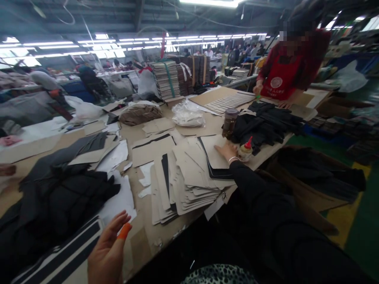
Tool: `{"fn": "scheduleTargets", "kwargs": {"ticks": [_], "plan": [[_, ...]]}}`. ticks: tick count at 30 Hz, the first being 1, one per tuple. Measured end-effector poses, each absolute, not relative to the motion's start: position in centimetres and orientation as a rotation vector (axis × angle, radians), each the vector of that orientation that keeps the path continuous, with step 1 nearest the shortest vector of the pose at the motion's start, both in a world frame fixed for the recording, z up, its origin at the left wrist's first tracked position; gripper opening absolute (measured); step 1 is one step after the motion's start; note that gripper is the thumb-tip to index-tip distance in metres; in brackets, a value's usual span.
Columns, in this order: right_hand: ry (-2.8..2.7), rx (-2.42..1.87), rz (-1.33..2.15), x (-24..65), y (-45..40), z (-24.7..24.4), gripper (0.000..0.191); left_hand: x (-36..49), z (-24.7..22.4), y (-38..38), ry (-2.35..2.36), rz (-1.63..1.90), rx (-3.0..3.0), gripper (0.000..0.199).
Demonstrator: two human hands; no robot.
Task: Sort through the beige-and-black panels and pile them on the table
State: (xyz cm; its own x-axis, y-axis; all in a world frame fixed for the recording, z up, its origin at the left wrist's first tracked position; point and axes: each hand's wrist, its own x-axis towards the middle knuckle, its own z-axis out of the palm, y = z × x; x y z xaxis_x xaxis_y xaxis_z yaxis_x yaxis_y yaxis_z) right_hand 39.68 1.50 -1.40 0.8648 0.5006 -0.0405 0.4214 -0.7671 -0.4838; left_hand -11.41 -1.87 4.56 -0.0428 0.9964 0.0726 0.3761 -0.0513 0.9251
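Observation:
My left hand [111, 248] is raised at the near edge of the table, fingers apart and nothing in it; an orange finger cover [124, 231] sits on its thumb. Far out in front, my right hand [227, 152] rests on a beige panel with rounded corners [213, 145], its fingers stretched over the surface. That panel lies on black-edged pieces atop a fanned stack of beige panels [189, 165]. Just right of this hand stands a squeeze bottle with a red nozzle [246, 150]. Behind it is a brown jar [230, 120].
Black fabric strips [266, 120] pile up on the right, and dark cloth [68, 193] on the left. A striped panel [65, 256] lies near my left hand. A clear plastic bag [188, 113] is mid-table. A co-worker in a red apron [278, 81] stands across. An open box [314, 185] holds dark pieces.

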Motion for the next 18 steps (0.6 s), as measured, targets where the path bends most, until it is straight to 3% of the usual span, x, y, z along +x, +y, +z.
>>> {"fn": "scheduleTargets", "kwargs": {"ticks": [6,18], "plan": [[-0.958,-2.477,0.248,38.9,1.4,-2.9,0.097,-10.8,3.0,-3.4,1.417,1.088,1.066,0.056],[-0.987,-2.562,0.439,37.1,1.1,-0.8,0.112,-6.7,3.8,-5.9,1.162,1.036,0.331,0.021]]}}
